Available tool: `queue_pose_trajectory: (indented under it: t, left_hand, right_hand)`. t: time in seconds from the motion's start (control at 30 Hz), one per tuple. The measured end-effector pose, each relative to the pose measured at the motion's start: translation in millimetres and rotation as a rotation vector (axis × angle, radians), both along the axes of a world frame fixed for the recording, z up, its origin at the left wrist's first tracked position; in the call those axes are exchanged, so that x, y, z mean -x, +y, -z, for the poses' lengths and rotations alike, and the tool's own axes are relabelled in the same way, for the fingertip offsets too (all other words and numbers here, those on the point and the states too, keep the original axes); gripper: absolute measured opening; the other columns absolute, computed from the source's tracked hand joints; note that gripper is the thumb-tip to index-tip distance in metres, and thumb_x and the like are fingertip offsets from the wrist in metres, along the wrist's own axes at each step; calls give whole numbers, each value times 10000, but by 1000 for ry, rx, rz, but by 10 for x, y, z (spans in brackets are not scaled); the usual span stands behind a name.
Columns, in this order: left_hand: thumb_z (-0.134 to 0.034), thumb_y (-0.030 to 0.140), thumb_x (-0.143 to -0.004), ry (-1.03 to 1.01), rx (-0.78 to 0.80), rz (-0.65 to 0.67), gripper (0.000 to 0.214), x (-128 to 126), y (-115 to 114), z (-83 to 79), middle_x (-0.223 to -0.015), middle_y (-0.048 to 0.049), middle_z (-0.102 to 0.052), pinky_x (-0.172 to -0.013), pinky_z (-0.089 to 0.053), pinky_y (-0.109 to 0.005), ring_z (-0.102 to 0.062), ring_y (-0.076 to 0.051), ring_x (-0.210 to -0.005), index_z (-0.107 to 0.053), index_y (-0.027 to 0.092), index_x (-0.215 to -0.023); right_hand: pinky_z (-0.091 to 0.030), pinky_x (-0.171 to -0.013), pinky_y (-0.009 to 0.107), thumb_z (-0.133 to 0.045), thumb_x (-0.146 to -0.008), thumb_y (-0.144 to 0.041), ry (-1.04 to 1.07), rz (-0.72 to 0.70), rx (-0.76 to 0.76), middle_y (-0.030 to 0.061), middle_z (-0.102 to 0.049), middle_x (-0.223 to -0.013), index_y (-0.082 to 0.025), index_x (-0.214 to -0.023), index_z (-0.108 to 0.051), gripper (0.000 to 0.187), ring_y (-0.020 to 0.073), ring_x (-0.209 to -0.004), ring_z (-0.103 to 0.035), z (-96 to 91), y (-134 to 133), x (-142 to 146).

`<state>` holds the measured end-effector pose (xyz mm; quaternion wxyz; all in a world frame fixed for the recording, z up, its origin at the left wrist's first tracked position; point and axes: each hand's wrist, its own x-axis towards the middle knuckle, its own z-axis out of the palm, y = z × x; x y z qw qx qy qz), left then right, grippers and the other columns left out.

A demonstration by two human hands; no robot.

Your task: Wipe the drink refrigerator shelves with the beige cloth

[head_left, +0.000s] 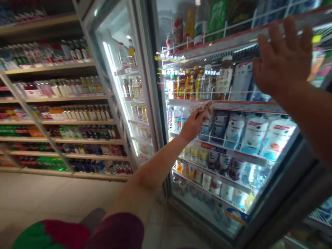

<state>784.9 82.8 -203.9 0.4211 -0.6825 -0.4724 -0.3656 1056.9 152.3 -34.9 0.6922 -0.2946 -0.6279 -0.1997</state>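
Note:
My left hand [191, 126] reaches out to the middle of a glass cooler door [181, 74], its fingers closed around a crumpled, pale cloth [206, 110]. The cloth appears to lie against the glass. Higher up on the right, my right hand [287, 58] is held up with its fingers spread and palm toward the door. Whether that palm touches the glass, I cannot tell. Behind the glass stand rows of bottles, with large white-and-blue bottles [255, 131] on a middle shelf.
Another lit cooler door [121, 86] stands to the left in a grey frame [149, 69]. Farther left, wooden shelves [52, 67] hold many drinks. Tiled floor [33, 193] lies below. Something green and red [52, 233] shows at the bottom left.

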Motion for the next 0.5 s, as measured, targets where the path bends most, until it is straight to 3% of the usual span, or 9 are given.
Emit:
queue_pose_trajectory:
  t: [0.03,0.07,0.1,0.13,0.17,0.23,0.4,0.5]
  left_hand:
    - [-461,193,-1067,-28,-20,-14,408,41,-1,-55,-1393,-165,-551,-1115,-516,-414,-542,-257,-1308,-517,147,-1469]
    - [-482,188,-1055,-57,-50,-32,429,97,0,-138,-1381,-168,-563,-1113,-513,-456,-549,-280,-1295,-518,157,-1481]
    - [-500,183,-1043,-90,-86,-56,429,160,5,-231,-1364,-167,-575,-1114,-499,-512,-550,-307,-1284,-544,181,-1470]
    - [-512,181,-1035,-123,-121,-82,426,219,12,-314,-1395,-166,-560,-1122,-473,-566,-532,-335,-1299,-569,207,-1457]
    - [-525,181,-1028,-152,-152,-110,418,269,22,-371,-1436,-156,-537,-1129,-447,-607,-510,-356,-1320,-597,238,-1436]
    - [-532,185,-1020,-173,-191,-158,408,330,50,-374,-1540,-121,-462,-1155,-401,-640,-440,-376,-1390,-626,272,-1407]
    - [-431,146,-1012,-61,-193,-178,492,300,132,-57,-1543,-119,-483,-1202,-392,-584,-363,-327,-1473,-523,178,-1494]
    - [-452,165,-1023,-4,-276,-187,458,261,163,-209,-1499,-83,-542,-1181,-409,-572,-409,-321,-1438,-559,217,-1466]
  right_hand:
    - [-451,-862,483,-356,-959,-440,-230,49,-86,31,-262,-1567,-42,-316,-465,764,471,-1327,-451,-14,10,25]
    - [-423,-1055,498,-356,-1033,-398,-352,97,-143,13,-329,-1589,-99,-613,-736,641,418,-1476,-297,-24,22,53]
    - [-308,-1209,578,-347,-1076,-365,-444,139,-176,56,-336,-1620,-151,-1031,-790,493,339,-1548,-228,-30,33,79]
    - [-227,-1267,631,-330,-1094,-350,-484,172,-184,79,-324,-1640,-181,-1354,-653,448,288,-1577,-203,-32,39,100]
    - [-193,-1284,650,-301,-1098,-356,-482,186,-166,89,-313,-1652,-189,-1525,-480,492,269,-1587,-194,-30,42,114]
    - [-179,-1302,614,-233,-1095,-375,-483,182,-114,68,-279,-1672,-190,-1614,-323,558,280,-1595,-166,-21,36,124]
    - [-140,-1303,596,-202,-1064,-333,-486,140,-79,43,-263,-1684,-197,-1606,-333,574,257,-1603,-137,-7,17,121]
    - [-126,-1288,630,-264,-1016,-326,-476,100,-36,-36,-265,-1679,-314,-1606,-300,591,228,-1607,-109,-11,-11,135]
